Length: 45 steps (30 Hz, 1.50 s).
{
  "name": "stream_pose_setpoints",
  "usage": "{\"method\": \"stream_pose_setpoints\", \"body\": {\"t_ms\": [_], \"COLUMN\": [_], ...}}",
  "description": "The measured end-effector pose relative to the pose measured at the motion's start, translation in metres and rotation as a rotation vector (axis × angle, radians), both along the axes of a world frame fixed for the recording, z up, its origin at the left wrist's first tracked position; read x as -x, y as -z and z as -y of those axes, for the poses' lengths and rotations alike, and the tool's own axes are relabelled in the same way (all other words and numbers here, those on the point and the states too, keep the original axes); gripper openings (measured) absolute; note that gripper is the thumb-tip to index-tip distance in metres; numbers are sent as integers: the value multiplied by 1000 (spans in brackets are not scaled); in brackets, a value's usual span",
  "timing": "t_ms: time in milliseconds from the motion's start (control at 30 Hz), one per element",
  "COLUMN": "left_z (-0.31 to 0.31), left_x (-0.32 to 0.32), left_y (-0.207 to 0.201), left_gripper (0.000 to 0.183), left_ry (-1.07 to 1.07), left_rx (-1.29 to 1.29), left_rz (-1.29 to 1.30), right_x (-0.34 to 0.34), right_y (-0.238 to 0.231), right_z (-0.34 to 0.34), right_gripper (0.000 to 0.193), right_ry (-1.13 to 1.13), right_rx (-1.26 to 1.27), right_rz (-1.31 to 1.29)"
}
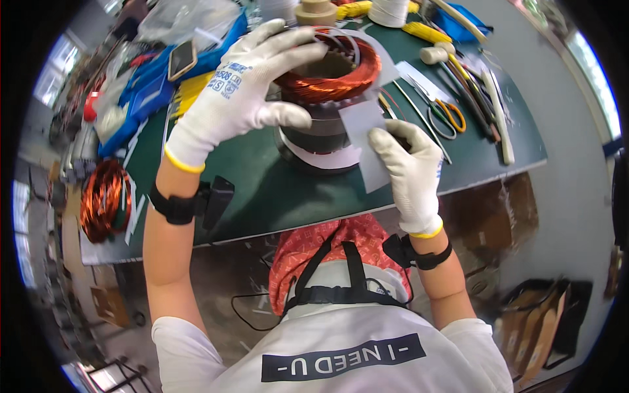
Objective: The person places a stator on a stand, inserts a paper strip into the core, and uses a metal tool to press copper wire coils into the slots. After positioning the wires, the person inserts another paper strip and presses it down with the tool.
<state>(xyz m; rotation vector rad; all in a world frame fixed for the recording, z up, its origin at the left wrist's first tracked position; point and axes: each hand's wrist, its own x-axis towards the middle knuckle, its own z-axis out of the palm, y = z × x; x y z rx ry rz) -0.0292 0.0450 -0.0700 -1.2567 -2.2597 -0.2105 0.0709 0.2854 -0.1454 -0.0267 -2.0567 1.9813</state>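
In front of me on the bench stands a motor stator point(318, 134), a dark ring-shaped core with orange-red copper windings point(341, 82) bulging from its top. My left hand point(246, 88), in a white glove, is at the stator's left side. Its fingers stretch over the top of the windings and its thumb is spread apart, lower down by the core. Between my right hand's point(413, 167) thumb and fingers is a pale sheet of insulating paper point(365, 144), upright beside the stator's right side. Another pale sheet point(386, 62) sticks out behind the windings.
Scissors point(452, 114) with orange handles, a mallet point(436, 54) and several rods point(499, 118) lie to the right. A phone point(183, 60) rests on blue bins point(141, 98) at the left. A loose copper coil point(105, 200) sits at the left edge. White spools point(390, 12) stand behind.
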Motion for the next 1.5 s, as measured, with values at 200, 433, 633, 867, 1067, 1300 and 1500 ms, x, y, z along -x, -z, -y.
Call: {"method": "stream_pose_setpoints", "body": {"t_ms": [200, 433, 633, 867, 1067, 1300, 1500], "left_z": [-11, -32, -61, -22, -20, -37, -24], "left_x": [21, -4, -33, 62, 63, 42, 68], "left_y": [13, 19, 4, -37, 9, 6, 28], "left_gripper": [60, 54, 38, 33, 45, 44, 40], "left_ry": [17, -48, -143, -229, -18, -178, -127], "left_rx": [5, -116, -44, -429, -645, -913, -914], "left_rz": [-182, -186, -156, 672, 1072, 1143, 1044], "right_x": [2, 14, 64, 99, 104, 132, 121], "right_y": [-3, -15, -37, -81, -75, -73, -103], "right_z": [19, 13, -26, -32, -24, -31, -30], "right_gripper": [18, 17, 25, 31, 29, 27, 30], "right_ry": [8, 4, -147, -319, -255, -292, -507], "right_rx": [199, 184, -123, -547, -650, -603, -539], "right_rz": [4, 35, -29, 41, -43, -114, 115]}}
